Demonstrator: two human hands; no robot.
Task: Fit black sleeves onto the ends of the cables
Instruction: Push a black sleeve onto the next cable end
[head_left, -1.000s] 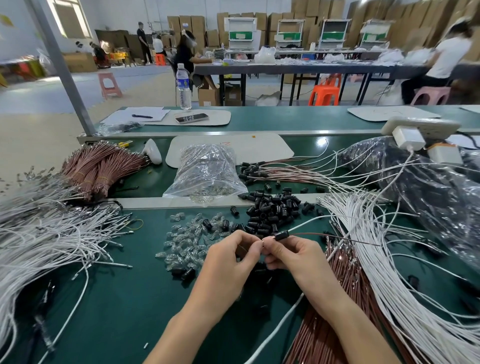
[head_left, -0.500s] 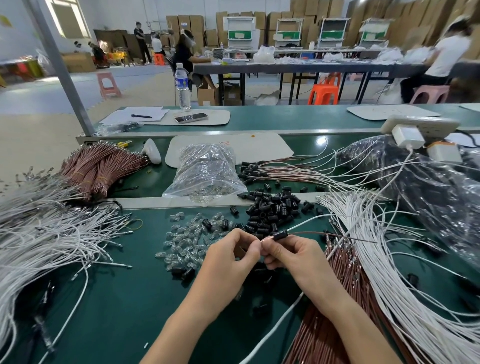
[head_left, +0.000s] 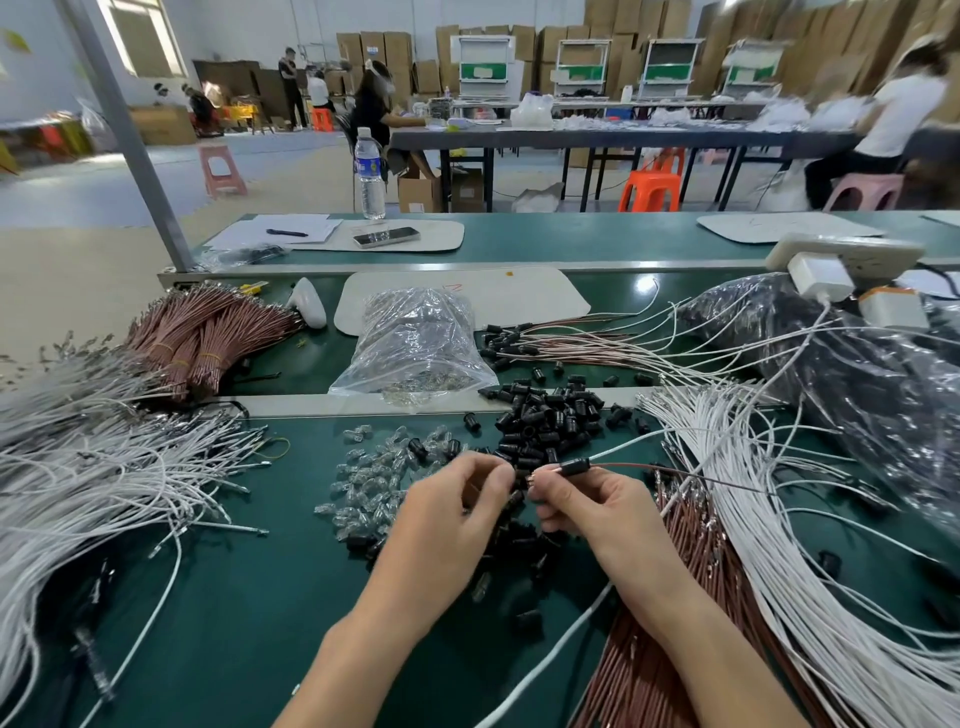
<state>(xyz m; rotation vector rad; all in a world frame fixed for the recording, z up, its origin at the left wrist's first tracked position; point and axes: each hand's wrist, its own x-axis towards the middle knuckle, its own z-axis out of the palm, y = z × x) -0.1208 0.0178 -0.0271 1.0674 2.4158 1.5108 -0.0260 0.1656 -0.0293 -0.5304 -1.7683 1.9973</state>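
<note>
My right hand (head_left: 587, 501) pinches a black sleeve (head_left: 574, 466) that sits on a thin brown cable (head_left: 691, 474) and a white cable (head_left: 628, 441), both trailing off to the right. My left hand (head_left: 457, 499) has its fingertips curled against the bare cable ends just left of the sleeve; what it pinches is hidden. A heap of loose black sleeves (head_left: 545, 415) lies just beyond my hands on the green table (head_left: 234, 597). More sleeves lie under my wrists.
White cables (head_left: 88, 467) pile at the left and fan out at the right (head_left: 769, 519). Brown cable bundles (head_left: 208, 332) lie far left, more brown cables (head_left: 654, 660) by my right forearm. Clear bulbs (head_left: 374, 467), a plastic bag (head_left: 415, 343) and a dark bag (head_left: 852, 384) surround the work area.
My hands stay together over the same spot. The sleeve has slid slightly right along the cables, and the copper-coloured cable ends now show between my fingertips.
</note>
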